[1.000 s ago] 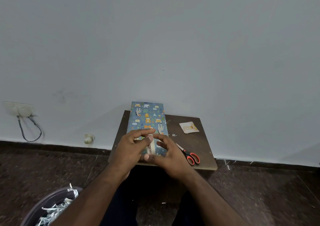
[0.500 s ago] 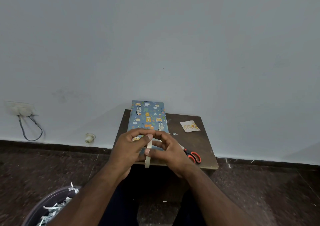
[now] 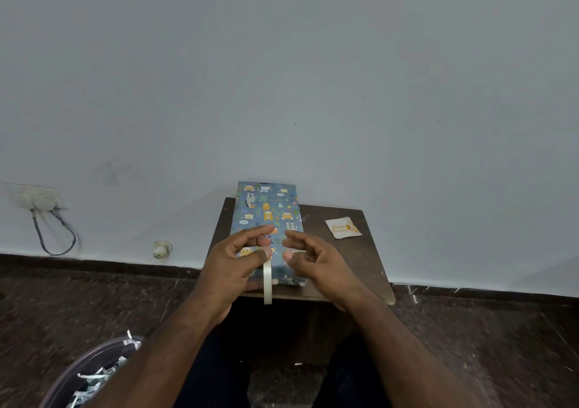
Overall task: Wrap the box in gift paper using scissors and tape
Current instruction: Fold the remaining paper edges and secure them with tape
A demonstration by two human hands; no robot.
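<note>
The box (image 3: 266,210), covered in blue gift paper with an animal print, lies lengthwise on a small brown table (image 3: 360,266). My left hand (image 3: 232,260) hovers over the box's near end and pinches a white tape roll (image 3: 267,282), which hangs edge-on below the thumb. Just to its right, my right hand (image 3: 319,260) has its fingers curled. Its thumb and forefinger pinch a short pale strip of tape (image 3: 299,251). The scissors are hidden behind my right hand.
A small "Happy Birthday" sticker (image 3: 343,227) lies on the table's far right. A round bin (image 3: 94,373) with paper scraps stands on the dark floor at lower left. A wall socket with a looped cable (image 3: 40,207) sits at left.
My hands have drawn apart. The right hand moved right, away from the roll, with a bit of tape, and now covers the scissors. The roll stays in my left hand.
</note>
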